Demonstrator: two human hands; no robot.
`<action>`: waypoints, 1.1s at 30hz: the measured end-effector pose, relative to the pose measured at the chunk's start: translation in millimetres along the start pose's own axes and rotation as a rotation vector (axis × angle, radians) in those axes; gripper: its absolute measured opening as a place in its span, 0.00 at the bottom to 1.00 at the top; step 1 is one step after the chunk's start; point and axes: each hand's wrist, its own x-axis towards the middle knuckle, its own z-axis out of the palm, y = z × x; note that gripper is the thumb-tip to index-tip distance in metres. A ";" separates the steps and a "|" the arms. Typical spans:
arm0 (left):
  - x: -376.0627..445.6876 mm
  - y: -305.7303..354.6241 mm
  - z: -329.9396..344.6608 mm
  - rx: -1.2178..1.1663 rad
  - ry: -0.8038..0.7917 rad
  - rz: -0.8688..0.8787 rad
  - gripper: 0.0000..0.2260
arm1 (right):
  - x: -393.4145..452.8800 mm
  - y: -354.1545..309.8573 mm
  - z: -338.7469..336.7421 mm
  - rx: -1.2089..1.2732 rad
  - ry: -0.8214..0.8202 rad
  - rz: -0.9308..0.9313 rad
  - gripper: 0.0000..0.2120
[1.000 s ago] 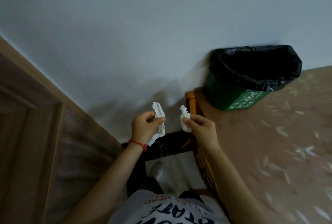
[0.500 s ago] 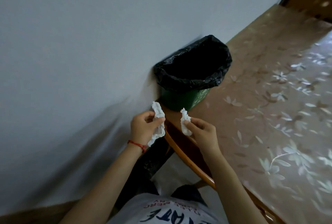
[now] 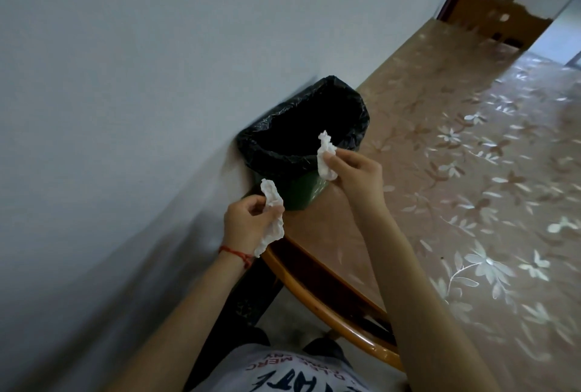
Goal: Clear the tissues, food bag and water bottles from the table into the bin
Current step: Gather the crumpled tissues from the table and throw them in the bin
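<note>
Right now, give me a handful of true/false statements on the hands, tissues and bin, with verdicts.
1. Each hand holds a crumpled tissue. True: left hand pinches the left tissue, right hand the right tissue.
2. The bin stands on the floor. False: it stands on the table, against the wall.
3. The bin has a black liner. True.
4. The right tissue has already dropped inside. False: it is in the right grip, at the bin's near rim.
5. The left wrist is bare. False: it wears a red string.

tissues (image 3: pixel 326 156): crumpled paper | bin liner (image 3: pixel 301 127): glossy plastic | table (image 3: pixel 471 187): glossy cover, varnished wood edge
</note>
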 end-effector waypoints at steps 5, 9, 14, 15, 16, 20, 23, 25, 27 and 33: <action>-1.1 1.9 1.1 -0.082 -0.019 -0.056 0.07 | 42.0 -18.4 10.9 -0.057 0.035 -0.010 0.08; -0.8 -0.3 0.6 -0.110 -0.015 -0.071 0.10 | 62.1 -21.8 19.0 -0.142 0.058 -0.041 0.16; 1.9 -3.1 -3.8 -0.089 0.009 -0.052 0.09 | 55.0 -18.4 13.7 -0.283 0.033 -0.086 0.22; 2.3 -3.0 -3.9 -0.086 0.013 -0.041 0.10 | 49.4 -16.8 11.5 -0.312 0.031 -0.120 0.22; 2.9 -2.7 -4.3 -0.072 0.021 -0.027 0.10 | 42.7 -15.1 9.1 -0.339 0.031 -0.158 0.21; 5.0 2.8 -5.3 0.007 0.051 0.040 0.11 | 13.7 5.4 -4.6 -0.636 0.034 -0.388 0.20; 8.7 11.1 -4.9 0.011 0.050 0.054 0.10 | -7.1 31.0 -16.5 -0.890 0.024 -0.584 0.19; 12.7 17.9 -3.1 0.006 0.044 0.071 0.10 | -18.2 48.2 -23.4 -1.027 0.034 -0.674 0.20; 17.0 28.6 -0.3 0.016 0.053 0.103 0.10 | -26.8 61.7 -28.4 -1.117 0.021 -0.681 0.20; 46.4 70.9 16.0 0.026 0.040 0.234 0.11 | -36.0 84.0 -38.9 -1.171 -0.009 -0.651 0.17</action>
